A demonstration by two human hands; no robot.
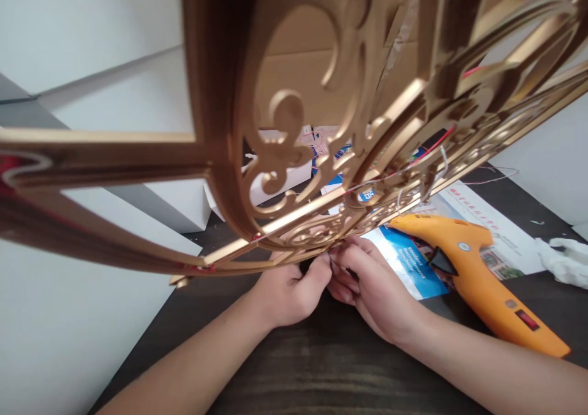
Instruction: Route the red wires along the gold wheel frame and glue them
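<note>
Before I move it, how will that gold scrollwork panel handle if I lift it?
The gold scrollwork panel will probably feel stiff overall, but its thin cut-out scrolls look fragile and could snag. It seems painted board or plastic, so likely light for its size, though its wide span may swing when lifted.

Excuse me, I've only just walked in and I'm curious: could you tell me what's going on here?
A person has both hands, the left hand and the right hand, at the lower edge of a tilted gold scrollwork frame. Their fingers meet around something thin, perhaps a wire. Below, on a dark table, an orange glue gun rests partly on a printed leaflet, with a white cloth further right.
</note>
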